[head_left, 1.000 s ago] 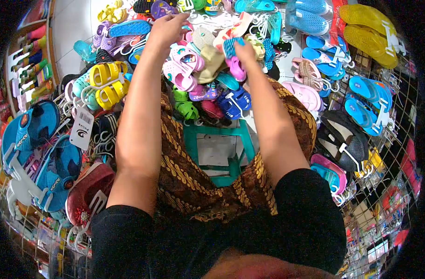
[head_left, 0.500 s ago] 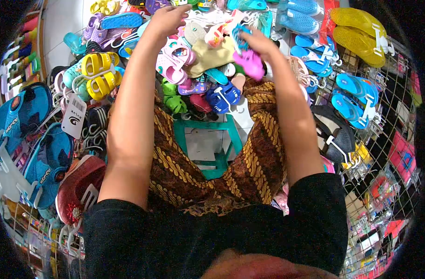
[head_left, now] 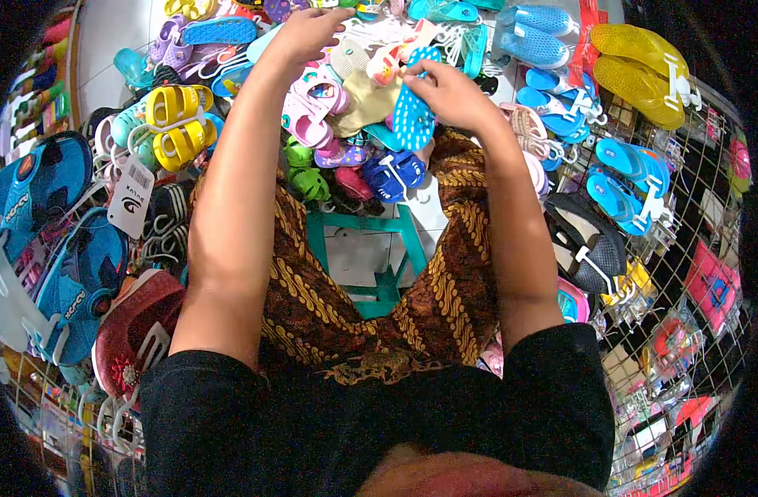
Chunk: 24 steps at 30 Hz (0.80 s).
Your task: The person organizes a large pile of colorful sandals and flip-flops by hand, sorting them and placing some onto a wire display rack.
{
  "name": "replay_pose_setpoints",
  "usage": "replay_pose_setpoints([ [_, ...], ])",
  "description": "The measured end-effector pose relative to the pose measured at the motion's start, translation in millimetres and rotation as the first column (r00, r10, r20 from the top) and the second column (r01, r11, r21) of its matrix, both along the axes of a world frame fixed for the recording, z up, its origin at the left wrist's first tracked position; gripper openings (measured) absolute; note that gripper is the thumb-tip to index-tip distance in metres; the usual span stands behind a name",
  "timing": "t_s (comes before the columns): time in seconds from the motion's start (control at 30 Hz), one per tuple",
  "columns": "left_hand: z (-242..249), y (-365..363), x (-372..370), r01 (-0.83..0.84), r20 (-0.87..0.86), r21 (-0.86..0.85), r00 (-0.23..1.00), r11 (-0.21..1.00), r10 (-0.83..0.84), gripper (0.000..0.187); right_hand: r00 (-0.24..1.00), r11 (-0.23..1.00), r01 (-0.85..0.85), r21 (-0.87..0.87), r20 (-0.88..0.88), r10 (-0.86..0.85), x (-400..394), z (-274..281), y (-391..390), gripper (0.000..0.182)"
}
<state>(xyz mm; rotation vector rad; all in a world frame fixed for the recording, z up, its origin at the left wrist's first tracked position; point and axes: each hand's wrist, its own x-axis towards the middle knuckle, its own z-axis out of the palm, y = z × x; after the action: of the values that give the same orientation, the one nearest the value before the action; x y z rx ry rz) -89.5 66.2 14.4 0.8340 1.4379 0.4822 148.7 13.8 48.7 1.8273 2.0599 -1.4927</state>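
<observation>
My right hand point(head_left: 458, 95) grips a blue sandal point(head_left: 415, 112) by its edge, its white-dotted face toward me. The sandal hangs over the near side of the footwear pile. Farther off, my left hand point(head_left: 311, 35) reaches over the pile with fingers stretched out and nothing visible in them. Between the hands lie a tan cloth-like piece point(head_left: 366, 103) and a pair of pink clogs point(head_left: 317, 95). Blue children's sandals point(head_left: 394, 174) and green clogs point(head_left: 308, 182) sit closer to me.
A green plastic stool point(head_left: 412, 240) stands between my knees. Yellow sandals point(head_left: 180, 124) and large blue flip-flops point(head_left: 77, 282) are on the left. On the right, a wire rack point(head_left: 702, 199) carries hanging goods, with yellow slip-ons point(head_left: 640, 74) and blue flip-flops point(head_left: 632, 182) beside it.
The sandal in my right hand has turned: its pink side no longer shows and the dotted blue face does. My right hand has moved slightly nearer; my left has hardly moved.
</observation>
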Motion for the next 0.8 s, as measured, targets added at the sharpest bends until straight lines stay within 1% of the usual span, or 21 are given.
replay_pose_setpoints([
  [0.03,-1,-1,1,0.010,0.004,0.005,1.000,1.000,-0.010,0.043,0.992,0.996,0.070,-0.060,-0.099,-0.076,-8,17,-10,0.027],
  [0.1,-1,0,-6,0.256,-0.002,0.020,0.967,0.966,-0.256,0.048,0.976,0.979,0.141,-0.148,-0.145,-0.162,-22,33,-32,0.023],
  [0.13,-1,1,-8,0.376,-0.007,0.032,0.926,0.926,-0.376,0.051,0.917,0.952,0.191,-0.239,-0.303,-0.259,-30,32,-42,0.022],
  [0.17,-2,-2,-8,0.576,-0.075,-0.003,0.815,0.817,-0.575,0.062,0.822,0.918,0.220,-0.331,-0.443,-0.357,-37,27,-48,0.020],
  [0.2,9,-7,-1,0.663,-0.011,-0.064,0.747,0.746,-0.664,0.065,0.784,0.910,0.213,-0.355,-0.494,-0.376,-40,25,-49,0.020],
  [0.23,24,-15,8,0.741,0.062,-0.118,0.669,0.661,-0.740,0.068,0.758,0.928,0.172,-0.329,-0.558,-0.338,-43,21,-46,0.020],
  [0.27,22,-32,15,0.612,0.022,-0.102,0.789,0.784,-0.614,0.074,0.728,0.946,0.130,-0.297,-0.619,-0.295,-44,14,-37,0.020],
  [0.3,19,-28,15,0.624,0.088,-0.135,0.781,0.769,-0.618,0.073,0.695,0.962,0.090,-0.259,-0.675,-0.247,-42,9,-28,0.021],
  [0.37,15,-13,6,0.652,0.216,-0.202,0.757,0.731,-0.616,0.070,0.678,0.925,0.084,-0.371,-0.659,-0.326,-34,3,-14,0.024],
  [0.4,29,-12,8,0.621,0.103,-0.211,0.782,0.755,-0.615,0.061,0.624,0.896,0.117,-0.429,-0.670,-0.402,-31,-6,-10,0.026],
  [0.43,27,-11,10,0.678,0.051,-0.153,0.732,0.719,-0.679,0.058,0.563,0.862,0.142,-0.487,-0.676,-0.475,-27,-15,-7,0.028],
  [0.47,23,-10,9,0.729,-0.005,-0.099,0.680,0.677,-0.733,0.055,0.559,0.833,0.176,-0.524,-0.644,-0.523,-17,-28,-4,0.029],
  [0.5,16,-10,6,0.778,-0.066,-0.048,0.624,0.627,-0.779,0.052,0.674,0.902,0.171,-0.397,-0.621,-0.401,-4,-37,5,0.034],
  [0.53,-14,-10,1,0.802,-0.187,0.150,0.597,0.578,-0.780,0.049,0.810,0.910,0.248,-0.333,-0.444,-0.383,13,-39,14,0.038],
  [0.57,-14,-9,2,0.731,-0.174,0.128,0.682,0.670,-0.710,0.048,0.899,0.918,0.307,-0.252,-0.240,-0.367,34,-40,24,0.041],
  [0.63,-11,-10,5,0.556,-0.155,0.078,0.827,0.828,-0.540,0.047,0.885,0.884,0.465,0.041,-0.034,-0.464,89,-61,39,0.037],
  [0.67,-8,-10,10,0.502,-0.300,0.108,0.840,0.858,-0.453,0.044,0.808,0.803,0.587,-0.098,0.023,-0.588,123,-78,48,0.032],
  [0.7,-7,-13,15,0.351,-0.174,0.093,0.927,0.932,-0.331,0.043,0.715,0.684,0.693,-0.226,0.099,-0.692,153,-92,49,0.028],
  [0.73,-6,-15,18,0.189,-0.052,0.062,0.981,0.980,-0.186,0.043,0.689,0.644,0.723,-0.249,0.184,-0.702,167,-98,41,0.026],
  [0.77,-7,-13,18,0.019,0.063,0.017,0.998,1.000,-0.020,0.043,0.699,0.646,0.715,-0.268,0.258,-0.667,187,-124,36,0.025],
  [0.8,-8,-11,16,0.062,0.020,0.004,0.998,0.998,-0.062,0.033,0.708,0.647,0.705,-0.290,0.329,-0.625,208,-149,31,0.025],
])
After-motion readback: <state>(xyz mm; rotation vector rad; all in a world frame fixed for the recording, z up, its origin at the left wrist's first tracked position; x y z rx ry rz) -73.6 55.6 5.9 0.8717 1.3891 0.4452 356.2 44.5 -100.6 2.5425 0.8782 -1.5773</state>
